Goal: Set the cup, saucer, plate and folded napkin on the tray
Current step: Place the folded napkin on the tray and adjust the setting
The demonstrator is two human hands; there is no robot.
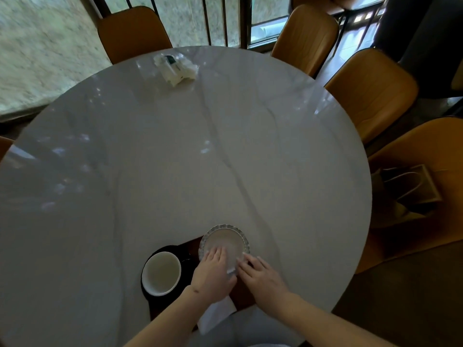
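This looks like a dining room in a home or a small restaurant. A big round table (pixel 175 159) with a pale marble-look top fills most of the frame, and tan upholstered chairs (pixel 370 88) ring its far and right edges. Behind them, along the top of the frame, tall windows with dark vertical bars (pixel 205 18) let daylight in; greenery blurs beyond the glass at upper left. A paper carrier bag (pixel 411 189) sits on the chair at the right edge. At the table's far side lies a crumpled white packet (pixel 176 67). Crockery sits at the near edge, lower centre.
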